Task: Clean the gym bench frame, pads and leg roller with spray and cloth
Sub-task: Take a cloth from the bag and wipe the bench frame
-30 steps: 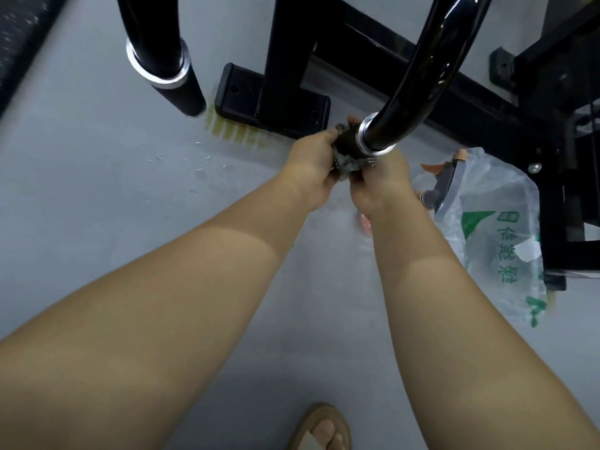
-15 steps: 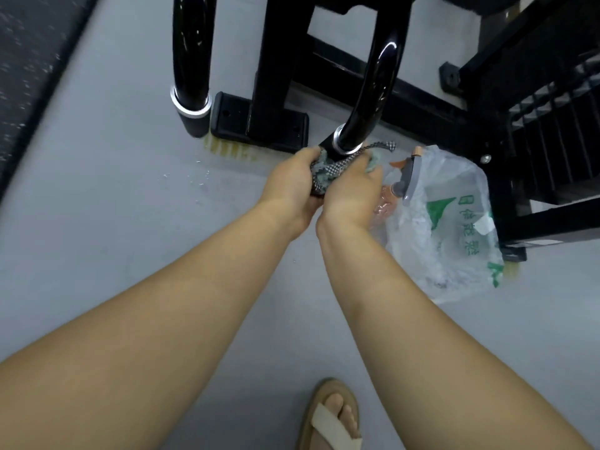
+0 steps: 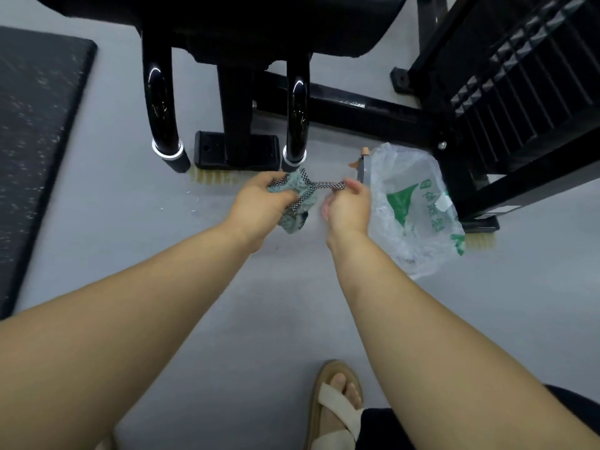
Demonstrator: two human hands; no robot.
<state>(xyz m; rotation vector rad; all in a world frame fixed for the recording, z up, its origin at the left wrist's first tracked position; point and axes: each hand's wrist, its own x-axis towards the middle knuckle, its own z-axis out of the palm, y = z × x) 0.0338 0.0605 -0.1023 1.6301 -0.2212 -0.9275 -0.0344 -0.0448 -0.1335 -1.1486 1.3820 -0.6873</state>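
Observation:
I hold a teal cloth [image 3: 297,203] with a checkered edge between both hands, just below the end of the right curved black handle [image 3: 297,121]. My left hand [image 3: 259,203] grips the bunched part. My right hand [image 3: 349,206] pinches the cloth's checkered edge and stretches it sideways. A second curved handle [image 3: 162,102] with a chrome ring hangs to the left. The bench's black pad [image 3: 259,24] fills the top of the view, above the black frame post and foot [image 3: 237,151]. A spray bottle's grey and orange head [image 3: 361,167] pokes up beside a plastic bag.
A clear plastic bag [image 3: 415,216] with green print lies on the grey floor right of my hands. A black frame rail [image 3: 357,112] and a weight stack [image 3: 519,89] stand at right. A dark rubber mat [image 3: 35,125] covers the left. My sandalled foot [image 3: 337,404] is at the bottom.
Both hands came off the right handle's end with the cloth and drew back toward me. My right hand now pulls the cloth's edge out sideways. The view shifted, showing the pad.

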